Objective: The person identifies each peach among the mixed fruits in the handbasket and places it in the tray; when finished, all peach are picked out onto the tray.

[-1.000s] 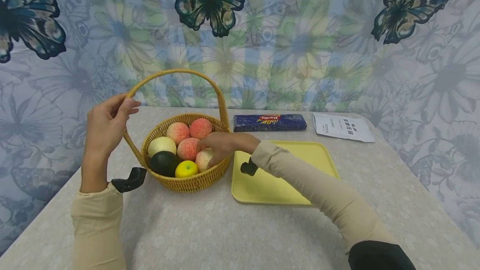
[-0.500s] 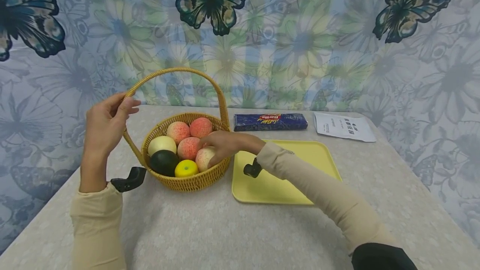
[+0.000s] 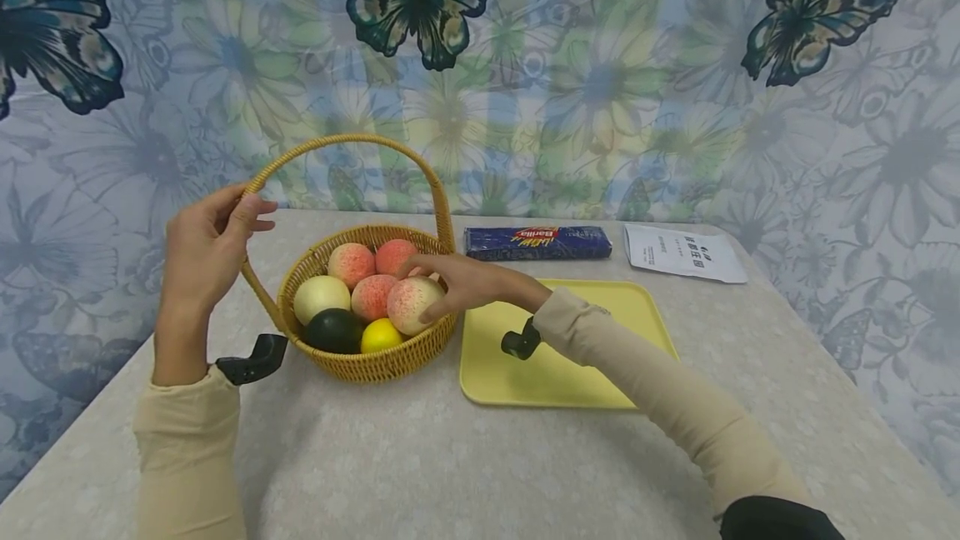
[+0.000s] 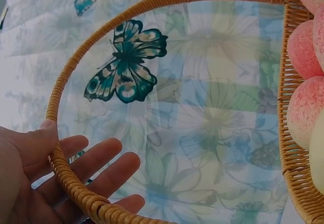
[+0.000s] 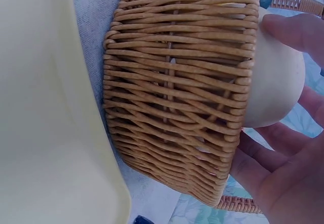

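Note:
A wicker basket point(image 3: 375, 368) full of fruit stands on the table at the left in the head view. My left hand point(image 3: 204, 250) pinches the left side of its arched handle point(image 3: 351, 139), the thumb lying over the cane in the left wrist view. At the basket's right side my right hand point(image 3: 480, 280) grips a pale, red-speckled peach point(image 3: 412, 307), raised partly above the rim in the right wrist view. Several redder peaches point(image 3: 351, 265) lie behind it. A pale yellow-green round fruit point(image 3: 321, 298), a dark green fruit point(image 3: 333, 332) and a small yellow fruit point(image 3: 381, 335) fill the front and left.
A yellow tray point(image 3: 517, 388) lies right of the basket, below my right forearm. Behind it are a dark blue Barilla box point(image 3: 537, 243) and a white printed packet point(image 3: 686, 253). A butterfly-patterned cloth point(image 3: 600, 107) hangs behind the table.
My right hand has lifted the speckled peach a little, up from among the other fruit. The yellow and dark fruits have shifted slightly right. My left hand keeps hold of the handle.

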### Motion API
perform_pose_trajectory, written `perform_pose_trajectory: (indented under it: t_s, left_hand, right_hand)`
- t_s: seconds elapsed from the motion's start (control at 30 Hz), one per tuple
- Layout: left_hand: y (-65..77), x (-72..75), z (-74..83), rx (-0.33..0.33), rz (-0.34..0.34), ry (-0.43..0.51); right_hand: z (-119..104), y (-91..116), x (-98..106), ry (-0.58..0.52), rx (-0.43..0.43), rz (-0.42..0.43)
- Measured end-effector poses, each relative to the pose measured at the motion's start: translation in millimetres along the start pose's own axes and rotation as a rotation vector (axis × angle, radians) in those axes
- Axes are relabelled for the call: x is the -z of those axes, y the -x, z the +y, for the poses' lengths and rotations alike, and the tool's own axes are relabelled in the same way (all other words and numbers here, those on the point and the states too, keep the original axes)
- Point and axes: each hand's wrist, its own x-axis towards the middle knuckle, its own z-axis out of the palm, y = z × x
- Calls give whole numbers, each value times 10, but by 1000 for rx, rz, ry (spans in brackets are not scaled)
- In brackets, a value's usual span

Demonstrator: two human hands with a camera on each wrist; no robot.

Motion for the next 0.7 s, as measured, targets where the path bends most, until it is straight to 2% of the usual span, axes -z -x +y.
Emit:
perform_pose_trajectory:
  t_s: [0.43, 0.7]
  left_hand:
    - [-3, -21, -26, 10, 3, -13]
    - [0, -4, -37, -21, 2, 4]
  right_hand:
    - [41, 50, 10, -73, -26, 91]
    - [82, 116, 33, -121, -3, 157]
